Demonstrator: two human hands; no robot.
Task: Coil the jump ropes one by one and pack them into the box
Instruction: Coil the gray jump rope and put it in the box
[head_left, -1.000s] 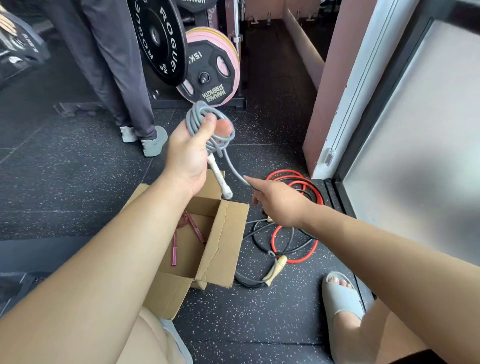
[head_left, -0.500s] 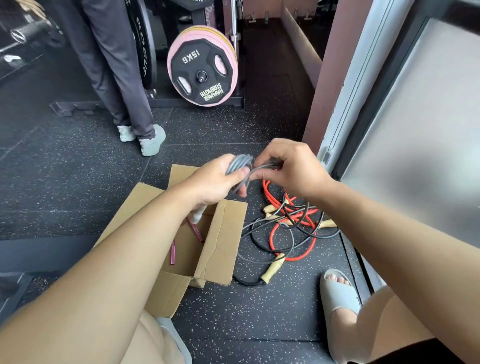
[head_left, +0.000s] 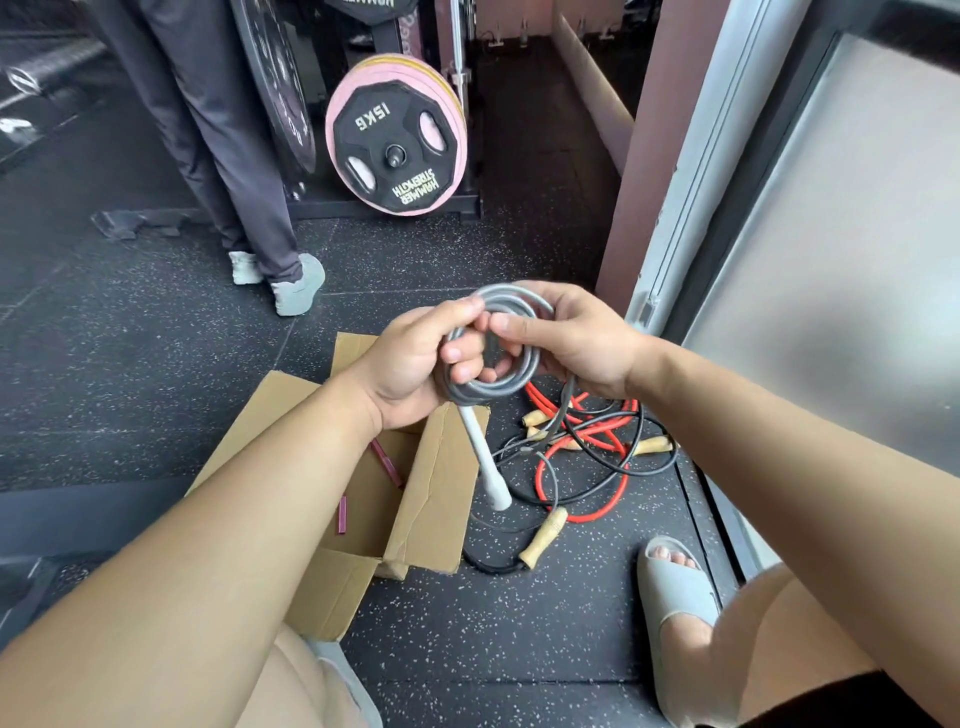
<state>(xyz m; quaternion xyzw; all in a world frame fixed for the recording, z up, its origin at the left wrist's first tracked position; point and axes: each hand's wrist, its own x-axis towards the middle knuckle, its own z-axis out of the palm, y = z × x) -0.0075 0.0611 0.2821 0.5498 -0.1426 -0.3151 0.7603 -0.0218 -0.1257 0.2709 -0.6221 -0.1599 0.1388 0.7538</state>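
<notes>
You held a coiled grey plastic jump rope up in front of you with both hands, above the far right corner of the open brown cardboard box. Your left hand gripped the left side of the coil, fingers curled through the loops and thumb laid over the top. Your right hand held the right side, thumb in front and fingers wrapped behind the strands. The rope's slim white handle hung down from the bottom of the coil, tilted to the right, its end over the box's right flap. A dark strand ran from under your right hand down into the tangle on the floor; I could not tell whether it belonged to the grey rope.

Inside the box lay thin maroon handles, partly hidden by your left forearm. Just right of the box, on the speckled black rubber floor, a red rope and a black rope with wooden handles lay tangled together. Your foot in a grey slide sandal rested near right of that pile. Far left stood another person in dark trousers, beside a pink-and-black weight plate marked 15 KG.
</notes>
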